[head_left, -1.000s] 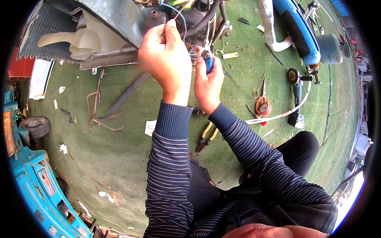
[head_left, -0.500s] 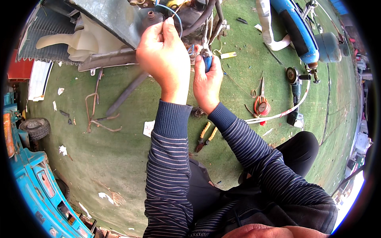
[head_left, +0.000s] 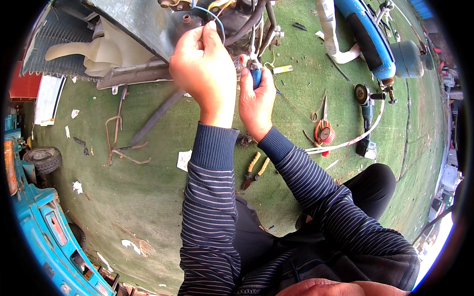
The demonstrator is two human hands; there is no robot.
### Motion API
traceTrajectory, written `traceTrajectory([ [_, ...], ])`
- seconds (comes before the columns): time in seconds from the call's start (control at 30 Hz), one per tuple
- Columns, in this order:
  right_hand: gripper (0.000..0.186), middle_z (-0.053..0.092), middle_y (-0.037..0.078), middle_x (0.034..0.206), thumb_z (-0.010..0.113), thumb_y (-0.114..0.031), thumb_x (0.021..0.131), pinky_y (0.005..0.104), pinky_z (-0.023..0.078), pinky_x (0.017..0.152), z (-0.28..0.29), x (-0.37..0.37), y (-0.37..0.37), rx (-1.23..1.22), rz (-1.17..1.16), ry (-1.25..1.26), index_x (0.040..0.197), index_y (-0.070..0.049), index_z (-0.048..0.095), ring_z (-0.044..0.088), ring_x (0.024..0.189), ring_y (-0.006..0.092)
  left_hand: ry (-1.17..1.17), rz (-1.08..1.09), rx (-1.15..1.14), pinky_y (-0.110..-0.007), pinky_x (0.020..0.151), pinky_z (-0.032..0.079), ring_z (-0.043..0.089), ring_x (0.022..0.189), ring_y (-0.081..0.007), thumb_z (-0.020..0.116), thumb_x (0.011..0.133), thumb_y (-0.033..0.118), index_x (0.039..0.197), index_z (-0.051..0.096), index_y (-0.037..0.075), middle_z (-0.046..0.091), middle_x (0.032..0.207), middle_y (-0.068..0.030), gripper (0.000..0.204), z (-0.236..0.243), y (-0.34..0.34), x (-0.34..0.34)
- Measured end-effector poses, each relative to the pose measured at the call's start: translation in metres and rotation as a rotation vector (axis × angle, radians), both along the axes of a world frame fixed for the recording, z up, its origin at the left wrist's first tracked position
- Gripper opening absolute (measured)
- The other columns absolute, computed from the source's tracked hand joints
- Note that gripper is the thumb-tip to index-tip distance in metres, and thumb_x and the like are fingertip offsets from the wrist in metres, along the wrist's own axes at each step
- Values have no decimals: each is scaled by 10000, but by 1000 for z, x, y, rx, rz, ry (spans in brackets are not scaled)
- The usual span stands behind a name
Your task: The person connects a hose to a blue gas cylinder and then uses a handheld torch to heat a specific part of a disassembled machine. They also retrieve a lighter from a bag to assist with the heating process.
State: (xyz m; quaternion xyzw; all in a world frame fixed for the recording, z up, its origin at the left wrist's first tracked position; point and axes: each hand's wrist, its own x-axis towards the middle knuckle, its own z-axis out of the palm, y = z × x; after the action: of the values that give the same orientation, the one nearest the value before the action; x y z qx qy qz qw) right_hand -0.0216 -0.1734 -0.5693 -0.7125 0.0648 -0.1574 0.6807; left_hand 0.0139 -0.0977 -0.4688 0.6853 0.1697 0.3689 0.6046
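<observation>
My left hand (head_left: 203,74) is closed, thumb and forefinger pinched together on a thin wire that is hard to make out. A blue wire (head_left: 220,20) loops close by those fingertips. To its right, my right hand (head_left: 257,101) is closed around a blue-handled tool (head_left: 256,78) with a metal top; its exact kind is not clear. The tool's top is next to the pipes and fittings of a machine with a dark rounded body (head_left: 240,47). A copper pipe stub (head_left: 187,19) stands up behind my left hand.
A white fan (head_left: 106,49) and finned panel stand at the left. On the green floor lie pliers (head_left: 253,172), a pressure gauge (head_left: 324,134), an angle grinder (head_left: 367,116) and a metal stand (head_left: 116,143). A blue cylinder (head_left: 365,34) with a hose is at the right.
Both hands keep their grip and have barely moved. The right hand and the blue-handled tool have shifted very slightly to the left.
</observation>
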Motion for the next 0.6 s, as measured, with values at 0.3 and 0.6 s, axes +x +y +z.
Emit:
traceTrajectory([
  [0.3,177,545,2,750,679,-169,992,282,436,586,2,-1,-1,-18,-1,3,1050,-26,593,475,657,84,37,-15,5,-258,687,530,663,741,-111,705,963,76,995,714,-121,746,852,-92,200,4,-2,1],
  [0.6,134,586,-10,806,654,-148,1015,271,441,604,11,-9,-4,49,0,0,1048,-31,598,502,696,69,-52,42,-27,-238,677,524,657,733,-87,700,963,70,963,716,-104,745,845,-79,174,6,-1,-4],
])
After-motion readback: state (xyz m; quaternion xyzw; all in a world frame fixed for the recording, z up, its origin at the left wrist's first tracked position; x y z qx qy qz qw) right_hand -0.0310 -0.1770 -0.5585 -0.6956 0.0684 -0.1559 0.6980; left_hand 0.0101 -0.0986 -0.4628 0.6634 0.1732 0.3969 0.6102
